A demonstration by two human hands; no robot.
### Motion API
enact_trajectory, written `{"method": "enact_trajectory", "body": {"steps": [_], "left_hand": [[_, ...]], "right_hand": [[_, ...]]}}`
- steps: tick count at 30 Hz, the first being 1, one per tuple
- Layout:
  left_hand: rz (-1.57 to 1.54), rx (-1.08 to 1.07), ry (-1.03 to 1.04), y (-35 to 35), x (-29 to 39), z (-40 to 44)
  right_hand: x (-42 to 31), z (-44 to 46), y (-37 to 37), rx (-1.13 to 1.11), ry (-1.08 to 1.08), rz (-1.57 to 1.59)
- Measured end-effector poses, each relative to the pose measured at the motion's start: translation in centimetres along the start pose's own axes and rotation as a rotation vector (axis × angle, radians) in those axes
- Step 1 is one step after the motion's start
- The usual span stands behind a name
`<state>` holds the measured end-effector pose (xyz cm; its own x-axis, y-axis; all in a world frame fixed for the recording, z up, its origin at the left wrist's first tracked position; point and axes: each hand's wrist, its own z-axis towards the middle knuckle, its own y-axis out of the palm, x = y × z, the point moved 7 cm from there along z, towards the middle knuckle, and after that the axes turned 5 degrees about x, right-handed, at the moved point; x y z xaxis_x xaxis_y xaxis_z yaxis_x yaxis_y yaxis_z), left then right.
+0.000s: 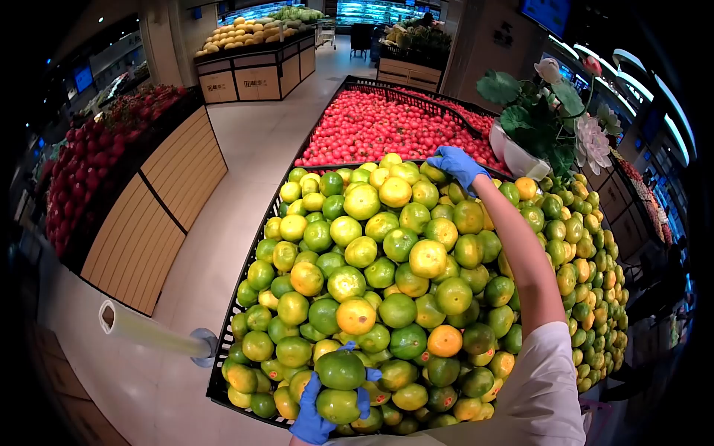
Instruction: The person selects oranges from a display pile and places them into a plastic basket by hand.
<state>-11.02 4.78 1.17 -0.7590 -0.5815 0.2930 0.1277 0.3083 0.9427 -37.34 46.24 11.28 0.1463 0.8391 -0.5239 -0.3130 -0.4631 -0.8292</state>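
A heap of green and yellow mandarins [361, 251] fills a black crate [245, 286] in front of me. At the near edge, my left hand [314, 418] in a blue glove is closed around two mandarins, a dark green one [341, 370] above a lighter green one [338, 406]. My right arm stretches across the heap to its far edge. There my right hand [460, 166], also blue-gloved, has its fingers bent over a greenish mandarin [433, 173]; its thumb is hidden.
Small red tomatoes [372, 123] lie in crates behind the mandarins. A pot of artificial lotus flowers [520, 152] stands at the back right. More mandarins [587, 290] slope down on the right. To the left are a pale tube [152, 331], an aisle floor [201, 260] and a wood-panelled stand [141, 230].
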Motion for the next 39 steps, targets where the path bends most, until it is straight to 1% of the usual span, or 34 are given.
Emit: {"method": "enact_trajectory", "body": {"steps": [1,3,4,5,7,8,10,11,12,13,14,15,16,17,18,19,20,21,23,24,25,26,27,28,29,30,31,33,35,37,39], "left_hand": [[-0.021,-0.012,0.024,-0.1,0.0,-0.1],[-0.03,-0.006,0.026,-0.2,0.1,-0.2],[-0.037,0.0,0.023,-0.3,0.0,-0.2],[-0.038,0.001,0.024,-0.4,0.0,-0.2],[-0.041,-0.041,0.028,-0.2,-0.2,-0.3],[-0.048,-0.036,0.029,-0.1,-0.2,-0.4],[0.097,0.034,0.043,0.2,0.0,-0.3],[0.077,0.05,0.052,0.5,0.1,-0.4],[0.091,0.042,0.025,1.1,0.1,-0.5],[0.104,0.037,-0.002,1.5,0.2,-0.7],[0.142,0.037,-0.013,1.6,0.2,-0.8],[0.131,0.012,-0.031,1.8,0.2,-0.8],[0.147,0.009,-0.038,2.1,0.2,-0.7],[0.163,-0.002,-0.049,2.3,0.2,-0.7],[0.119,-0.003,-0.085,2.1,-0.2,-0.6],[0.08,-0.01,-0.124,1.9,-0.6,-0.4],[0.105,-0.028,-0.14,1.8,-0.8,-0.1],[0.1,-0.034,-0.149,1.8,-1.0,-0.2],[0.055,0.038,-0.275,1.2,-2.1,-0.5],[0.154,0.066,-0.292,1.2,-2.1,-0.8],[0.157,0.057,-0.293,1.6,-2.0,-1.1],[0.133,-0.005,-0.299,2.3,-1.8,-1.3],[0.108,-0.068,-0.304,3.0,-1.7,-1.4],[0.112,-0.082,-0.304,3.1,-1.6,-1.5],[0.037,-0.119,-0.295,3.5,-1.5,-1.6],[-0.036,-0.156,-0.288,3.8,-1.3,-1.7],[-0.033,-0.171,-0.293,3.6,-1.3,-1.7],[-0.108,-0.187,-0.294,2.9,-1.1,-1.6],[-0.115,-0.179,-0.301,2.9,-0.9,-1.7],[-0.097,-0.223,-0.28,2.9,-0.8,-1.6],[-0.108,-0.208,-0.285,2.9,-1.1,-1.4]], "right_hand": [[0.3,0.4,0.5,-0.004,-0.005,0.0],[-0.2,0.8,-0.2,0.187,-0.115,-0.098],[-0.5,0.9,-0.2,0.236,-0.135,-0.204],[-0.5,1.0,-0.2,0.234,-0.135,-0.204],[-1.5,0.5,0.1,0.163,-0.208,-0.367],[-1.7,0.4,-0.1,0.154,-0.21,-0.369],[-1.3,0.4,-0.7,0.1,-0.092,-0.273],[-2.0,-0.4,-1.9,0.221,-0.158,-0.245],[-2.7,-0.4,-2.8,0.276,-0.189,-0.247],[-4.3,-0.8,-3.6,0.285,-0.229,-0.154],[-8.1,-3.1,-4.4,0.287,-0.317,-0.097],[-11.7,-6.2,-4.3,0.214,-0.313,0.142],[-15.4,-9.8,-3.6,0.069,-0.298,0.364],[-18.9,-13.9,-1.9,-0.199,-0.165,0.576],[-21.0,-17.4,-0.6,-0.347,-0.22,0.505],[-21.9,-20.7,1.9,-0.63,-0.269,0.386],[-24.1,-24.6,2.8,-0.72,-0.43,0.312],[-25.3,-27.9,3.7,-0.69,-0.663,0.31],[-25.0,-32.4,6.4,-0.669,-0.776,0.206],[-24.4,-32.7,7.3,-0.664,-0.774,0.198],[-23.6,-32.7,8.1,-0.717,-0.659,0.307],[-23.1,-32.6,8.5,-0.764,-0.542,0.415],[-23.5,-32.4,7.8,-0.755,-0.544,0.405],[-22.7,-31.5,7.1,-0.783,-0.226,0.59],[-21.6,-30.8,6.6,-0.79,0.097,0.766],[-20.9,-29.8,5.7,-0.691,0.127,0.834],[-19.8,-28.7,4.8,-0.59,0.156,0.902],[-17.5,-25.1,1.5,-0.343,0.117,0.838],[-14.9,-21.3,-1.4,-0.181,0.096,0.793],[-12.2,-17.8,-3.5,0.003,0.013,0.684],[-9.0,-14.7,-4.1,0.073,0.021,0.545]]}}
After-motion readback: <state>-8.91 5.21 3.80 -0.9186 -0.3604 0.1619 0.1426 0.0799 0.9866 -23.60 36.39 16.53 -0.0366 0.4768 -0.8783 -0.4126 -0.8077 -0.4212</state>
